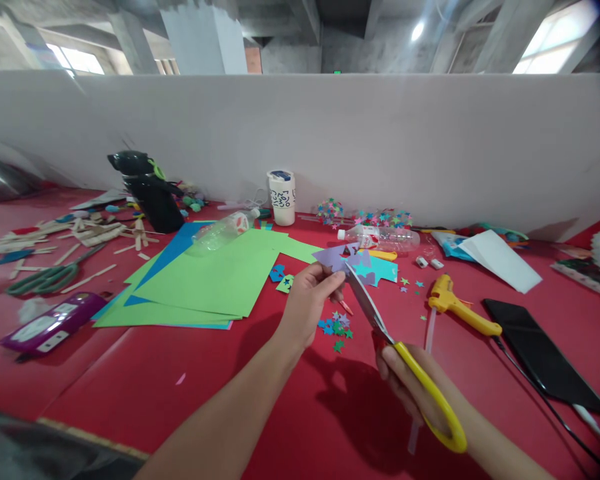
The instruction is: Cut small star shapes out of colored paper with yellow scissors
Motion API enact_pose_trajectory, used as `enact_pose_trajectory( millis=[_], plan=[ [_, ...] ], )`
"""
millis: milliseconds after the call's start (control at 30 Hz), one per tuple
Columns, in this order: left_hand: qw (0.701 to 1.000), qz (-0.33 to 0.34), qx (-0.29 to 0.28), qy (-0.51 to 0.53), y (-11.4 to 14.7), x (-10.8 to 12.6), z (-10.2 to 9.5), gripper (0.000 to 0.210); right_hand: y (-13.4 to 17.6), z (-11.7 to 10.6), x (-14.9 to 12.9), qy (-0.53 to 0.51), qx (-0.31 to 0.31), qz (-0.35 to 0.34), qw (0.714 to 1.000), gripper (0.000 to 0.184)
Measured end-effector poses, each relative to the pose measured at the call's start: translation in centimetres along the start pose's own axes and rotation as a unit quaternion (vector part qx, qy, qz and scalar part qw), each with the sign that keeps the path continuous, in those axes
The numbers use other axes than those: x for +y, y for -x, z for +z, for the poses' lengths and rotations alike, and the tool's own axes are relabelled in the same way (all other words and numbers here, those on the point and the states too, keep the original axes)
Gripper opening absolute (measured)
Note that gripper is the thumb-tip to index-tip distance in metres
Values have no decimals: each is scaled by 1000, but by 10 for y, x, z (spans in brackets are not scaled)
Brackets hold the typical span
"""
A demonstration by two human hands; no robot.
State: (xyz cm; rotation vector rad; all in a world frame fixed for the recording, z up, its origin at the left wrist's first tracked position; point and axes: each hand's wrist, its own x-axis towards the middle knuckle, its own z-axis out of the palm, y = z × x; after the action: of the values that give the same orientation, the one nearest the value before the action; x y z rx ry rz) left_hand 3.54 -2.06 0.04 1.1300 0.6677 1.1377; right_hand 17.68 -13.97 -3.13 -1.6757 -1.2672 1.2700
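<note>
My left hand [310, 293] pinches a purple piece of paper [330, 259] with cut-out gaps along its edge, held up over the table. In my right hand [405, 377] are scissors with yellow handles [430, 393], their blades pointing up and away to the left. The blade tips meet the purple paper's right side; whether they are cutting through it I cannot tell. Below the hands lies a small pile of blue, green and purple paper stars [337, 327]. Blue and green paper scraps [280, 275] lie left of the paper.
Green and blue sheets [200, 280] spread to the left, with a plastic bottle [225, 230] on them. A yellow glue gun [460, 307] and black phone [540, 353] lie at right. Farther back stand a white cup [282, 200] and black flask [150, 193].
</note>
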Motion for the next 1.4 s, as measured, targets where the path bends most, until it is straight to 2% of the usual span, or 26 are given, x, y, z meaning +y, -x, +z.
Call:
enact_pose_trajectory(
  millis=[133,267,500,900,1167,1400],
  plan=[
    [1000,-17,-3,25,0,-3,1,15,-1,2,1,9,1,10,1000,54],
    [999,-18,-3,31,0,-2,0,15,-2,1,2,21,19,-7,1000,53],
    [999,-27,4,26,-1,0,-1,16,-4,-1,1,36,3,-11,999,51],
    [999,-24,1,-24,-2,5,-4,13,-3,-6,-4,20,2,-9,1000,50],
    [999,-25,-3,-33,-3,10,-6,14,-5,-10,-5,69,15,-11,997,50],
    [1000,-13,1,-23,-5,12,-9,12,-6,-9,-2,25,1,3,1000,49]
  ],
)
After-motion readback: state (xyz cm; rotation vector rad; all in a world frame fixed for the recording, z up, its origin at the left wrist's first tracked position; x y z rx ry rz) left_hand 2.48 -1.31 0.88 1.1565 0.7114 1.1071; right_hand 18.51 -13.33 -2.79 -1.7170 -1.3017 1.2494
